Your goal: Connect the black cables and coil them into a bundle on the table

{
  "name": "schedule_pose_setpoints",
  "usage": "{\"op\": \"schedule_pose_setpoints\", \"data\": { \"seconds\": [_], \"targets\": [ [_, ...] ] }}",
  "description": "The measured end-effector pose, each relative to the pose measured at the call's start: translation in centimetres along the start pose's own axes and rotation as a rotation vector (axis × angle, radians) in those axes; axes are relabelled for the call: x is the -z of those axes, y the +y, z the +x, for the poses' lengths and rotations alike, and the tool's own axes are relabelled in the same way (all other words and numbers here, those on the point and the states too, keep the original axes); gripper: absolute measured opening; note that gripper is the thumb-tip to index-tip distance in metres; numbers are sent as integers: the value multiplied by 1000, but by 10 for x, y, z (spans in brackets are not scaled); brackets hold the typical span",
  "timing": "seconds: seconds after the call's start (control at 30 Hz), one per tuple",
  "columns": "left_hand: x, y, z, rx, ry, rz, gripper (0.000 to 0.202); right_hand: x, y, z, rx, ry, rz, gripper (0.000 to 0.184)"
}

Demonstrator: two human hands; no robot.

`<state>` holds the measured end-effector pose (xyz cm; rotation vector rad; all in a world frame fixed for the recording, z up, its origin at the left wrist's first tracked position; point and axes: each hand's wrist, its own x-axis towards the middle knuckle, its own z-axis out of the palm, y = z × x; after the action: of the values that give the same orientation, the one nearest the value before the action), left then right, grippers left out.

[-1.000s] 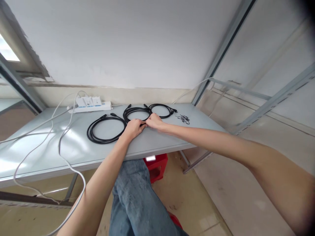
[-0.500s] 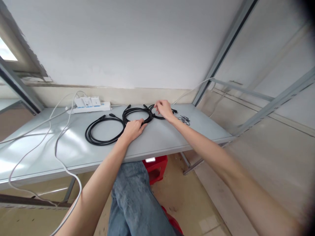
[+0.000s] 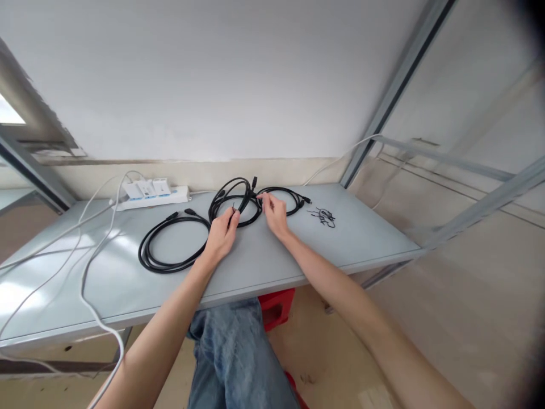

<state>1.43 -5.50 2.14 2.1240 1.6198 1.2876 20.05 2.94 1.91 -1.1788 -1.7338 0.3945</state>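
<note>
Three black coiled cables lie on the grey table [image 3: 340,244]. My left hand [image 3: 221,233] pinches the near side of the middle coil [image 3: 232,196], which is tilted up off the table at its far side. My right hand [image 3: 275,213] holds a strand of cable where the middle coil meets the right coil [image 3: 289,199]. The left coil [image 3: 170,244] lies flat, untouched, beside my left wrist. A small heap of black twist ties [image 3: 326,217] sits to the right of my right hand.
A white power strip [image 3: 149,196] with white plugs rests at the back left, and its white cords [image 3: 85,267] trail over the table's front edge. A red stool [image 3: 276,307] stands under the table by my jeans-clad leg. Metal frame posts rise at the right.
My right hand went out to the right coil, then came back toward the middle coil. The middle coil has been lifted and tilted up by my left hand.
</note>
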Motion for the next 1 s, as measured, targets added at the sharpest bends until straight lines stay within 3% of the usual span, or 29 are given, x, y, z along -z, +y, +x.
{"op": "schedule_pose_setpoints", "data": {
  "seconds": [0.13, 0.6, 0.73, 0.9, 1.0],
  "targets": [
    [-1, 0, 0, 42, 62, -116, 38, -9, 4, 1, 114, -33, 10, 49],
    [9, 17, 0, 179, 309, -347, 35, -16, 14, 7, 221, -35, -107, 32],
    [7, 14, 3, 272, 414, -560, 40, -17, 15, 6, 215, -4, -83, 20],
    [0, 5, 9, 328, 354, -986, 53, -14, 12, 3, 277, -3, -11, 14],
    [0, 1, 12, 368, 399, -1180, 56, -13, 6, 0, 338, -12, 28, 11]
  ]
}}
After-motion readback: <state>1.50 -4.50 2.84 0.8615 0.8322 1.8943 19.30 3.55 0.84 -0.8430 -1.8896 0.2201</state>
